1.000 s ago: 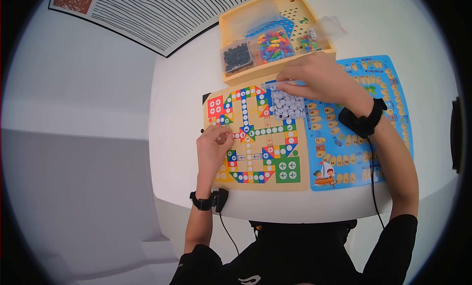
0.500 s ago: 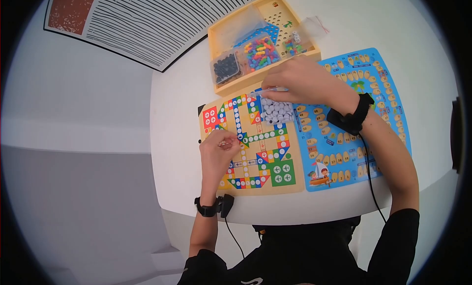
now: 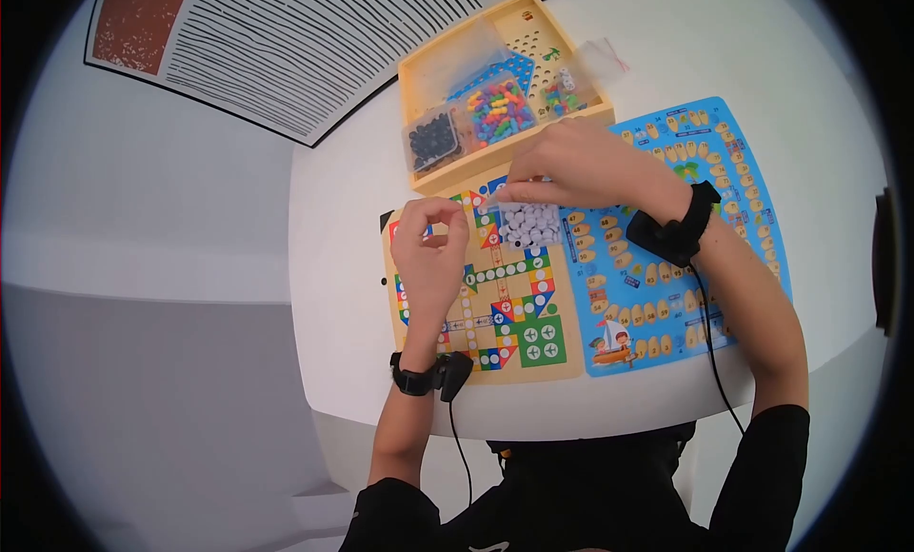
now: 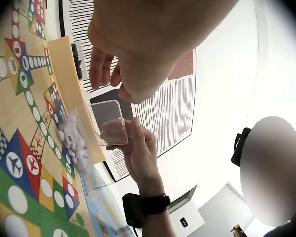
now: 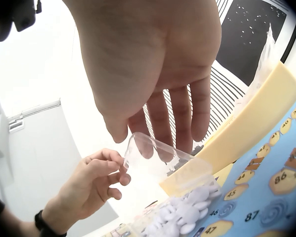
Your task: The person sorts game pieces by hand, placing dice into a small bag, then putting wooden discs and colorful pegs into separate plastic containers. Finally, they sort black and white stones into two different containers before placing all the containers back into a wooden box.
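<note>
My right hand point(image 3: 581, 167) pinches the raised lid point(image 4: 110, 121) of a clear plastic box between thumb and fingers. Small round white pieces point(image 3: 529, 225) fill the box, which rests on the upper right of a colourful flying-chess board point(image 3: 562, 362). In the right wrist view the fingers lie behind the see-through lid. My left hand point(image 3: 430, 257) hovers over the board's left part, just left of the box. Its fingers are loosely bent, with thumb and forefinger close to each other, and no piece shows between them in either wrist view.
Behind the boards stands a wooden box point(image 3: 447, 178) with a tub of black pieces point(image 3: 433, 140), a tub of coloured pegs point(image 3: 499, 112) and a clear bag point(image 3: 602, 59). A blue numbered board point(image 3: 666, 347) lies at the right. Cables hang from both wrist cameras.
My left hand has gone from the board's left edge up and right, closer to the box of white pieces. The right hand keeps its hold on the lid. The head view has shifted slightly.
</note>
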Tool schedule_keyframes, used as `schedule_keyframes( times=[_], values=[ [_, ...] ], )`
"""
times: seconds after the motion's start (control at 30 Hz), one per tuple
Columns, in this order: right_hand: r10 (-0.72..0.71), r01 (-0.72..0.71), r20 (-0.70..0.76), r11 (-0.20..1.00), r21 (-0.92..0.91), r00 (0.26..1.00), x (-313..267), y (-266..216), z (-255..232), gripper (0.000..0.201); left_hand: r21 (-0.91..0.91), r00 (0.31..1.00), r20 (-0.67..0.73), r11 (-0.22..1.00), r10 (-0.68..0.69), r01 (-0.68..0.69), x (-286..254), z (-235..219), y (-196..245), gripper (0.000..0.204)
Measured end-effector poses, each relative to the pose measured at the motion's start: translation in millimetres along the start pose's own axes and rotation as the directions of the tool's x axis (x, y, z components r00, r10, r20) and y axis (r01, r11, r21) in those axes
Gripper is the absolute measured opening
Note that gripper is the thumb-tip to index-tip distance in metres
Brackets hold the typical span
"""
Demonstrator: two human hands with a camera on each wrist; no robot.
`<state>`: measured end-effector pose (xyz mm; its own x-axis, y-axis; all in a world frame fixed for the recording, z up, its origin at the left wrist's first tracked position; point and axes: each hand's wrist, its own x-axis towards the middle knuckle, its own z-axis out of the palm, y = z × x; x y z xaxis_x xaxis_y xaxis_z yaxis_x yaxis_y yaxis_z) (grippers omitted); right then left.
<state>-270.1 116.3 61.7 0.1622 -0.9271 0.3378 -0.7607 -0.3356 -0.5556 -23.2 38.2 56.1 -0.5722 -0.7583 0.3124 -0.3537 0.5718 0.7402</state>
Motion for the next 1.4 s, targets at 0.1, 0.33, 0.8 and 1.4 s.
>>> schedule_keyframes(
  times=[0.1,0.33,0.8,1.4],
  values=[
    [0.058,-0.068,0.176,0.996,0.051,0.983,-0.6,-3.1,1.3,0.027,-0.075,0.996,0.011,0.993,-0.086,0.086,6.4,0.1,-10.2,0.014],
    [-0.052,0.046,0.115,0.998,0.053,0.992,-12.5,5.0,34.8,0.03,-0.05,0.899,0.437,0.999,0.027,-0.006,7.6,16.5,-18.9,0.042],
    [-0.035,0.04,0.087,0.998,-0.056,0.996,-5.0,-17.4,9.2,0.036,0.293,0.992,-0.066,0.948,-0.111,0.126,-43.4,-88.9,-77.4,0.046],
    [0.055,-0.056,0.207,0.998,-0.002,0.977,151.2,12.6,21.5,0.05,0.257,0.984,-0.095,0.952,-0.148,0.168,-75.5,-131.0,-134.4,0.018]
  ],
)
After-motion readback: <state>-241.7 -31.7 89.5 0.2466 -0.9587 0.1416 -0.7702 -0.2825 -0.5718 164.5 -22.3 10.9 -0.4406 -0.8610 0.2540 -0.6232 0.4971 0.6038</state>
